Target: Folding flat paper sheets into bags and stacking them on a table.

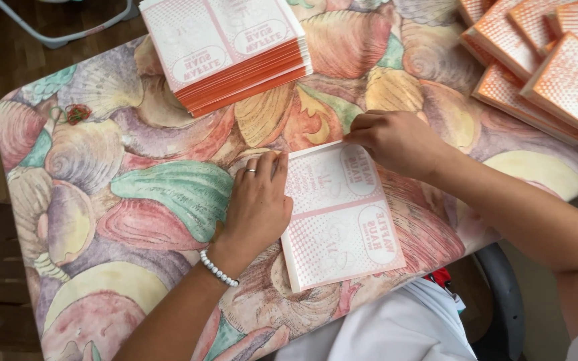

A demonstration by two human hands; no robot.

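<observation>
Leftmost, the left hand (257, 204) is lying flat, fingers together and gripping nothing, pressing down on the left edge of the sheet (340, 214). That pink-and-white printed sheet is lying flat on the shell-patterned tablecloth (135, 194), near the table's near edge. Farther off, a stack (225, 48) of the same sheets is sitting. Rightward, the right hand (396, 140) is pinching the sheet's far edge with curled fingers. Far right, folded orange boxes (543, 60) are piling up.

Head view, close, straight down over table (168, 200)
</observation>
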